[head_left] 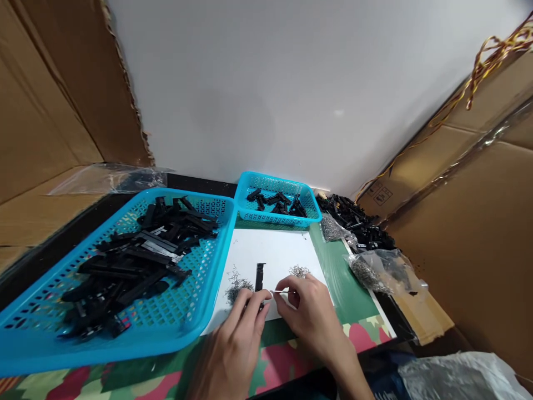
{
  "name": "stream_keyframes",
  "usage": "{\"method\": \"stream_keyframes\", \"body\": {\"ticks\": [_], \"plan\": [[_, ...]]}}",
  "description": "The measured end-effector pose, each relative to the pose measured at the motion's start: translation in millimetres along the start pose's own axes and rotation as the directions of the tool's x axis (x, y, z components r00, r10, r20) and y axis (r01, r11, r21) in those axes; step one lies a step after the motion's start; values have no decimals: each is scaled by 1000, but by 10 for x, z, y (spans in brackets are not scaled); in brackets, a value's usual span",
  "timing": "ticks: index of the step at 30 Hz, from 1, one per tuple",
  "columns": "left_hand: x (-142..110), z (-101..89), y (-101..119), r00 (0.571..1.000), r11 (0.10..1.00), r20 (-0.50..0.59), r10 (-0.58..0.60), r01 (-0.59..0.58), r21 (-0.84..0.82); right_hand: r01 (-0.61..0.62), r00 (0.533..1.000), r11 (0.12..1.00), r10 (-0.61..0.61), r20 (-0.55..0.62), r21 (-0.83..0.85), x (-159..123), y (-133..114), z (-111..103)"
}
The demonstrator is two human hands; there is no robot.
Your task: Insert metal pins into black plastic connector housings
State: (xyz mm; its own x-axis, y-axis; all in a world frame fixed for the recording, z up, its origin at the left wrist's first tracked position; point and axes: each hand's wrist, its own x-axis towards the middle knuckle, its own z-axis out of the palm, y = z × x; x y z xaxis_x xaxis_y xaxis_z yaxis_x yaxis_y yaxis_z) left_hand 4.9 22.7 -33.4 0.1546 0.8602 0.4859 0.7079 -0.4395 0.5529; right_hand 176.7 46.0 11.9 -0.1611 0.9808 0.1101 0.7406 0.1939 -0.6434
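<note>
My left hand (244, 330) is closed around the lower end of a long black plastic part (260, 276), which stands out past the fingers over a white sheet (270, 247). Close beside it on the right, my right hand (306, 303) pinches a thin, light-coloured stick-like tool (281, 291), its tip pointing at the black part. Exactly what the tip touches is too small to tell. A pile of small dark metal pieces (238, 290) lies by the left fingers. Behind the right fingers is a second pile of small metal pieces (298, 271).
A large blue basket (208, 316) of black parts stands at the left. A smaller blue basket (278, 220) with black parts sits at the back. Heaped black parts (358, 219) and bags of small metal pieces (366, 272) lie at the right, near a cardboard wall (458, 239).
</note>
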Motion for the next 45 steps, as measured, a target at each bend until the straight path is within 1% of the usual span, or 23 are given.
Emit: {"method": "stream_keyframes", "body": {"ticks": [2,4,7,11,14,18,21,25,27,30,33,37,41,45], "plan": [[-16,31,-41,1000,1000,4,-16,16,-17,-71,997,981,64,47,180,-6,19,15],[-26,59,-74,999,999,27,-25,25,-25,-110,992,951,87,90,288,-17,30,22],[-11,64,-77,998,999,50,-43,44,-25,-106,993,938,85,76,329,-34,28,16],[49,-13,-1,996,996,61,-61,65,-68,-90,993,920,54,104,382,-59,6,-6],[84,-75,61,997,992,43,-68,73,-106,-90,993,892,45,113,443,-79,3,-6],[97,-97,94,995,986,59,-82,89,-141,-110,992,846,57,116,522,-88,37,25],[94,-81,90,995,986,55,-82,89,-140,-123,991,825,76,107,551,-83,75,49],[87,-68,84,995,985,32,-98,101,-137,-124,992,828,91,88,546,-88,90,53],[83,-71,89,994,981,33,-105,109,-159,-124,991,833,81,102,540,-93,77,42],[79,-79,103,993,982,65,-103,111,-153,-123,989,844,61,134,522,-94,51,25],[76,-90,114,991,982,86,-102,114,-151,-132,988,835,63,144,535,-97,39,39],[68,-115,118,988,964,79,-133,147,-221,-119,993,803,93,74,583,-136,35,123],[60,-140,125,988,959,62,-144,154,-238,-85,993,800,116,-14,594,-211,11,197],[58,-156,144,983,946,101,-154,176,-273,-46,982,814,142,-122,579,-266,-39,191]]}}
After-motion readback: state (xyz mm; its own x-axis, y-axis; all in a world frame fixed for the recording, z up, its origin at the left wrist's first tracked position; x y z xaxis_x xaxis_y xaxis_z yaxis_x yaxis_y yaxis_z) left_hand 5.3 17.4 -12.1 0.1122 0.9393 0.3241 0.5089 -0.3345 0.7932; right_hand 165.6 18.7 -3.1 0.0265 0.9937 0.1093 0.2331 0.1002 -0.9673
